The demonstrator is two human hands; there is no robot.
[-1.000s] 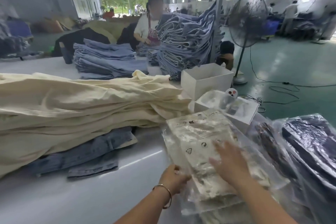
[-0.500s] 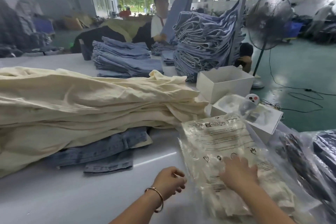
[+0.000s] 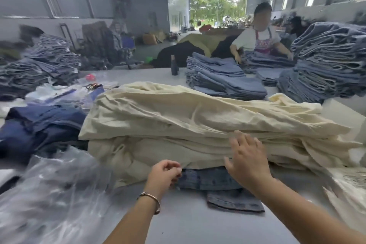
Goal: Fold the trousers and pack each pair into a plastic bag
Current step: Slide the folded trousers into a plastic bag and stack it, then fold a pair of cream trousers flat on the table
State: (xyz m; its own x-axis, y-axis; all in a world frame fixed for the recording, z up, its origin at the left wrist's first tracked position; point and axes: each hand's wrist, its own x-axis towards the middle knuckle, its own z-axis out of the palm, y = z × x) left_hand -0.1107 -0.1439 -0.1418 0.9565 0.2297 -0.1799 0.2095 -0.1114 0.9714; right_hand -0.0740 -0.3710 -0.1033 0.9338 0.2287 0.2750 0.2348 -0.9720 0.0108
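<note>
A tall pile of cream trousers point(image 3: 198, 121) lies across the white table point(image 3: 188, 224) in front of me. Denim jeans point(image 3: 223, 182) stick out from under its near edge. My left hand point(image 3: 164, 174), a bracelet on its wrist, hovers with loosely curled fingers at the pile's lower edge and holds nothing that I can see. My right hand point(image 3: 247, 156) is spread with straight fingers just before the front of the cream pile. A heap of clear plastic bags point(image 3: 49, 194) lies at the near left. A bagged cream pair point(image 3: 348, 190) shows at the right edge.
Dark navy trousers point(image 3: 39, 125) lie at the left. Stacks of blue jeans point(image 3: 223, 81) and a taller stack point(image 3: 326, 61) stand at the far side, where another person point(image 3: 259, 37) works. A dark bottle point(image 3: 174, 65) stands on the table's far part.
My view has swung left from the bagged cream pair to the cream pile. My right hand left the bag and now reaches toward the pile; my left hand moved up to its lower edge.
</note>
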